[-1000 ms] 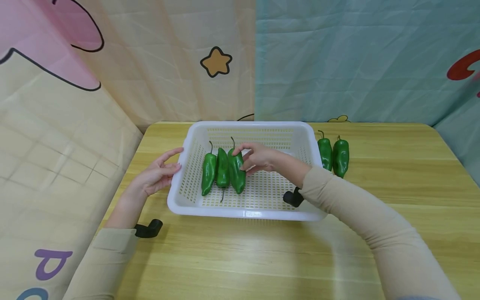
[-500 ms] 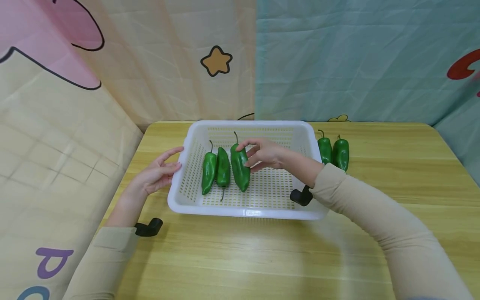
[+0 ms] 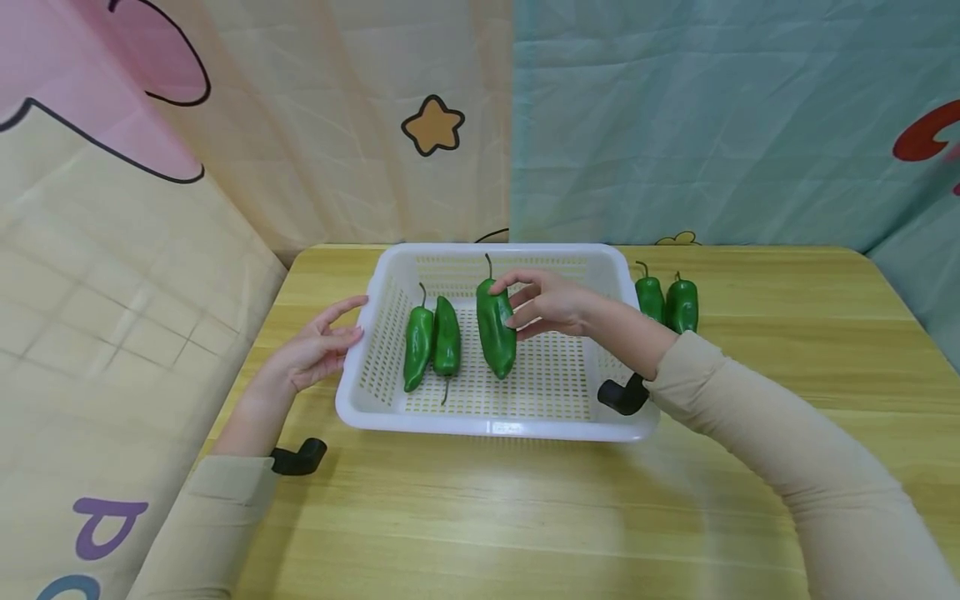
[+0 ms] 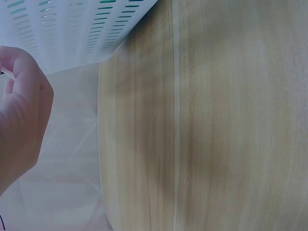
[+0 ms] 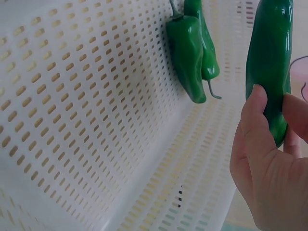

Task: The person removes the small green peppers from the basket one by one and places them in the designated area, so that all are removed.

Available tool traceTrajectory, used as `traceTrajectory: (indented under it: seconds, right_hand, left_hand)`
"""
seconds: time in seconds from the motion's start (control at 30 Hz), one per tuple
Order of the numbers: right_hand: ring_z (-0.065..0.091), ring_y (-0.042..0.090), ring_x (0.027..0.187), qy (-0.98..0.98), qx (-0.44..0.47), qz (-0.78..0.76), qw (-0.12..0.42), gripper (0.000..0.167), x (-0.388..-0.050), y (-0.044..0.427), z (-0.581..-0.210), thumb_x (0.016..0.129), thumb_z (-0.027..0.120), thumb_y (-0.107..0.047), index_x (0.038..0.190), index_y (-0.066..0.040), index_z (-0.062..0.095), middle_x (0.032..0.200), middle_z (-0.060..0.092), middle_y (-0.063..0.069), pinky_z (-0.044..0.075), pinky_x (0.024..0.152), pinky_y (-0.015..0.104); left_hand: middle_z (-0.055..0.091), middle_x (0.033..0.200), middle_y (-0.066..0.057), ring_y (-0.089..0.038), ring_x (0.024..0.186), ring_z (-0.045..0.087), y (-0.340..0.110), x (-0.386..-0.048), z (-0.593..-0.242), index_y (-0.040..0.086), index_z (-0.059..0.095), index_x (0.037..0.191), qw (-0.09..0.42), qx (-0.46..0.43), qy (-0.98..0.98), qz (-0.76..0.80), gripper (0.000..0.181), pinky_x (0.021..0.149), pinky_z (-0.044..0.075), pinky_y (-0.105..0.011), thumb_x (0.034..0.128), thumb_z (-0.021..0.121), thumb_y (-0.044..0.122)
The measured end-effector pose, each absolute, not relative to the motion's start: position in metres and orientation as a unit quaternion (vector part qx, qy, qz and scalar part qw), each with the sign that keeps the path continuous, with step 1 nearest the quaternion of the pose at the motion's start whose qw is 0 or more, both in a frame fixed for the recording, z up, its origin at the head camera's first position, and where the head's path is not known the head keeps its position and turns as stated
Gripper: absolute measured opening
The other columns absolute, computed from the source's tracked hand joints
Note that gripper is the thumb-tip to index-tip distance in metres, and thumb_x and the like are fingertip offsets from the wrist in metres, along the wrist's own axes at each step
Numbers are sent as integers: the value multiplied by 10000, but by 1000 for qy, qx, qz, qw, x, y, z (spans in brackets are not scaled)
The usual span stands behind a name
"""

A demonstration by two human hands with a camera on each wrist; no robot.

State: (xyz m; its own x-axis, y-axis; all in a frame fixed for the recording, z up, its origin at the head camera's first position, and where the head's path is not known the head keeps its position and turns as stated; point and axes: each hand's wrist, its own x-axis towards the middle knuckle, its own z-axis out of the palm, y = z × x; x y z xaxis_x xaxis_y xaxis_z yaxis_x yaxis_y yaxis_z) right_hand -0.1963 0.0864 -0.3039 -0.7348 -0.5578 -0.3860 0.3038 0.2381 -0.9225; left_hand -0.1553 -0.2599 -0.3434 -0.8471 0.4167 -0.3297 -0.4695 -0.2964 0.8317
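Observation:
My right hand (image 3: 551, 302) pinches a long green pepper (image 3: 495, 329) between thumb and fingers. The pepper is raised above the basket floor, its stem pointing to the far side. In the right wrist view, the same pepper (image 5: 270, 57) stands between the fingertips. To its left, two more green peppers, a left one (image 3: 418, 348) and a right one (image 3: 447, 337), lie side by side inside the white plastic basket (image 3: 495, 427). One stem points away, the other toward me. My left hand (image 3: 311, 350) touches the basket's left rim with index finger and thumb extended.
Two further green peppers, one (image 3: 650, 298) beside another (image 3: 682, 305), lie on the wooden table (image 3: 465, 517) right of the basket; the right forearm partly covers them. Printed curtains (image 3: 337, 125) hang behind and at both sides. A black wrist camera (image 3: 624, 395) hangs over the basket's front right corner.
The right hand has lifted the pepper off the basket floor and carried it rightward, away from the other two. The left hand and basket have stayed in place.

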Motion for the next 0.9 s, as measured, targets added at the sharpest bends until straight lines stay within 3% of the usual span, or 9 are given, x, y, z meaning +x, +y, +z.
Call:
traceTrajectory:
  seconds: [0.2, 0.9]
  right_hand:
    - [558, 199, 828, 703, -99, -613, 347, 462, -194, 96, -300, 840, 562, 127, 1259, -32, 448, 1090, 444, 158, 511, 861, 462]
    - [600, 229, 874, 698, -105, -632, 320, 364, -191, 138, -285, 846, 571, 107, 1132, -109, 507, 1121, 459, 182, 535, 826, 442]
  left_hand:
    - [665, 948, -81, -202, 878, 660, -260, -155, -344, 216, 377, 1293, 277, -23, 528, 803, 437, 722, 568, -344, 947, 465, -35]
    - [650, 978, -88, -211, 897, 654, -261, -155, -345, 215, 362, 1304, 280, -19, 514, 811, 443, 737, 564, -365, 951, 453, -36]
